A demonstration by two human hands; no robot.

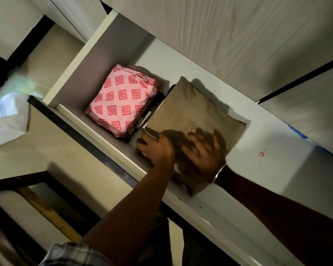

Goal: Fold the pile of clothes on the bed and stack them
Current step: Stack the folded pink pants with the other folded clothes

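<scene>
A folded olive-brown garment (192,114) lies on a white wardrobe shelf (277,150). Both hands are on its near edge. My left hand (156,148) curls around the garment's near left corner. Beside it, my right hand (204,150), with a bangle on the wrist, lies flat on top of the cloth, fingers spread and blurred. To the left on the same shelf sits a stack of folded clothes topped by a pink piece with red diamond patterns (121,100), with darker folded items under it.
A white side panel (81,62) closes the shelf on the left. A wood-grain wardrobe door (229,35) fills the top. A white printed bag (6,120) sits at the far left. A small red mark (261,154) lies on the shelf to the right.
</scene>
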